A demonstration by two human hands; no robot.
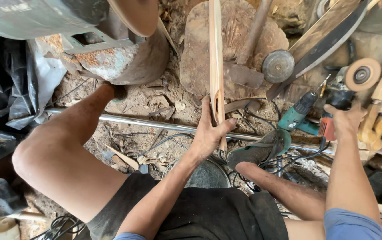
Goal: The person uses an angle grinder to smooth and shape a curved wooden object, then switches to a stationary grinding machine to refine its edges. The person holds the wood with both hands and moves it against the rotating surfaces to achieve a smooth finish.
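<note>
My left hand (209,131) grips a long, thin wooden strip (216,58) that stands nearly upright, its far end reaching the top of the view. The strip has a narrow slot near where my fingers hold it. My right hand (345,119) is closed on the body of an angle grinder (340,95) with a round sanding disc (362,74), held off to the right, apart from the strip. My bare knees and black shorts fill the lower part of the view.
A green cordless drill (298,114) lies between my hands. A metal pipe (155,125) runs across the dirt floor. A tree-stump block (231,44), a rusty machine (106,58), black cables (284,162) and a green sandal (257,151) surround me.
</note>
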